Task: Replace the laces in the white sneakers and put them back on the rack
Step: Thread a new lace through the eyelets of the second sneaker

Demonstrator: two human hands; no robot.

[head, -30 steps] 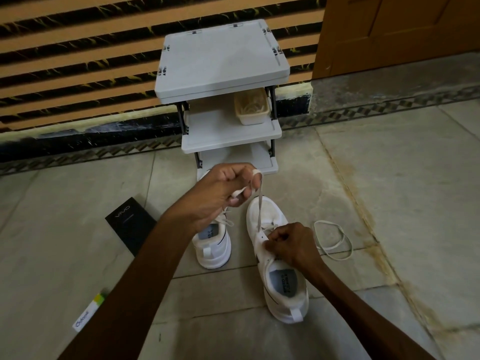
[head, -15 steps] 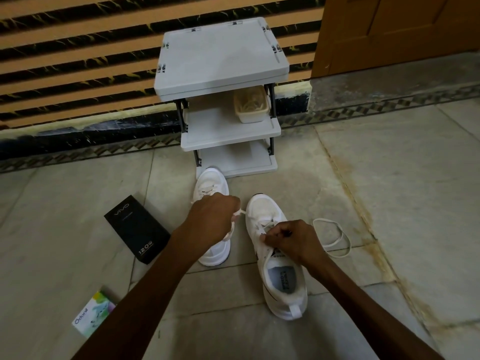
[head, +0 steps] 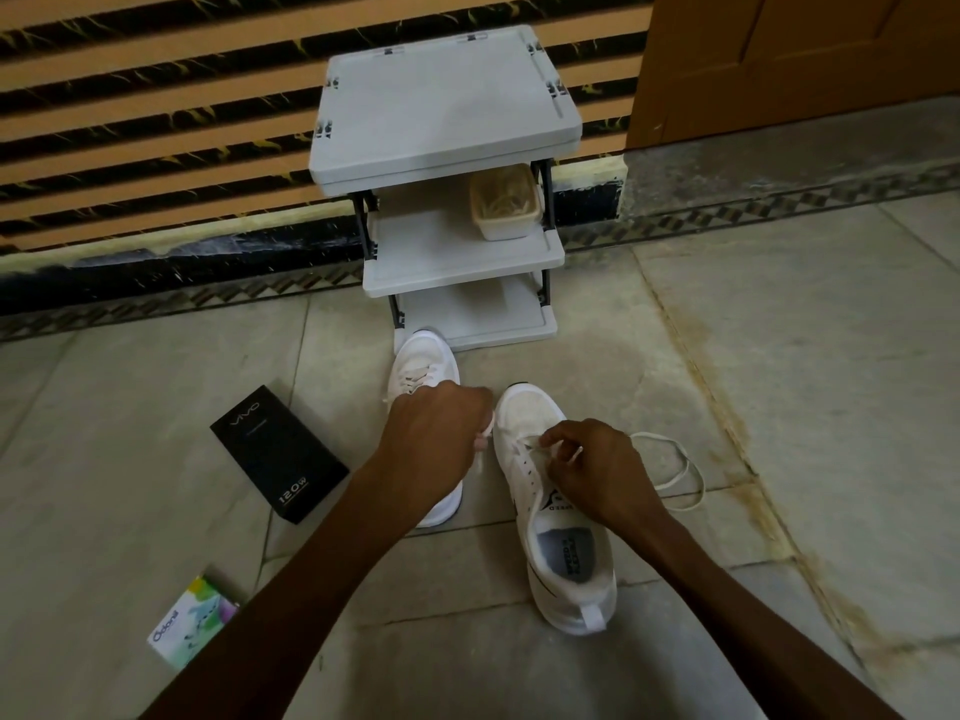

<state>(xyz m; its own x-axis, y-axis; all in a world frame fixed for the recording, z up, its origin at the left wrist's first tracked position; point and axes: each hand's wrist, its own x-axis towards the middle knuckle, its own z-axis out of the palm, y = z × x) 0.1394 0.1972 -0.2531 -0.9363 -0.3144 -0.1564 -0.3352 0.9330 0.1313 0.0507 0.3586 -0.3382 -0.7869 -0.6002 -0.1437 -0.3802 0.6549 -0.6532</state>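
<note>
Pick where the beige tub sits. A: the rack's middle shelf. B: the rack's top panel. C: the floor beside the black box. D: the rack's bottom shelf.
A: the tub stands at the right end of the middle shelf of the rack, under the top panel.

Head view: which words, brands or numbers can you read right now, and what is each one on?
"vivo": top face of the black box.
"120W": same black box, near its lower end.
"Odonil": small colourful box on the floor.
Nearer sneaker: print on its insole and by the tongue, too blurred to read.
</note>
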